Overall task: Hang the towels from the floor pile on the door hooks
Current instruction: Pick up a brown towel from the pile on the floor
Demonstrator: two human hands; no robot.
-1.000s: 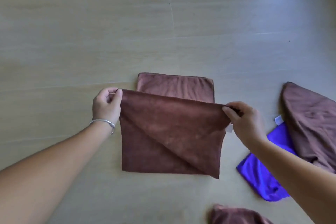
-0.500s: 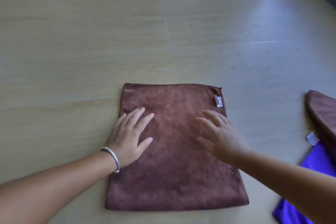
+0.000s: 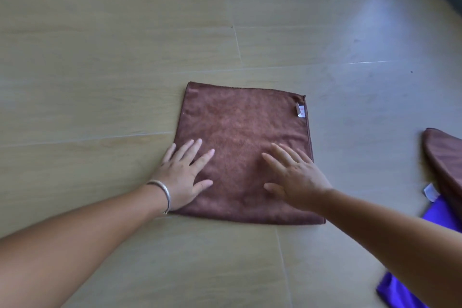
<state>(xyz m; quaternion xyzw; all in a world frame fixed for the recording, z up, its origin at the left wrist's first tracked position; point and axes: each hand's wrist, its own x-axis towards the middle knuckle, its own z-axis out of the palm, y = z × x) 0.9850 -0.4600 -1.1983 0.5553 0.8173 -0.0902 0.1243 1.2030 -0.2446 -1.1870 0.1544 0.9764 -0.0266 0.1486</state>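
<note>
A brown towel (image 3: 245, 132) lies folded flat and square on the floor, with a small white tag at its far right corner. My left hand (image 3: 183, 175) rests flat on its near left part, fingers spread, a silver bangle on the wrist. Over its near right part my right hand (image 3: 293, 177) is spread flat too, palm down. Neither hand grips anything. A second brown towel (image 3: 445, 157) lies at the right edge, and a purple towel (image 3: 405, 290) shows beside and under my right forearm. No door or hooks are in view.
The floor (image 3: 125, 57) is pale wood-look planks with thin seams. A dark surface runs along the top right corner. A yellow object peeks in at the top edge.
One second ago both hands held the brown towel's edge, folding it over. Now it lies flat, and my open hands have slid from its middle back toward its near edge.
</note>
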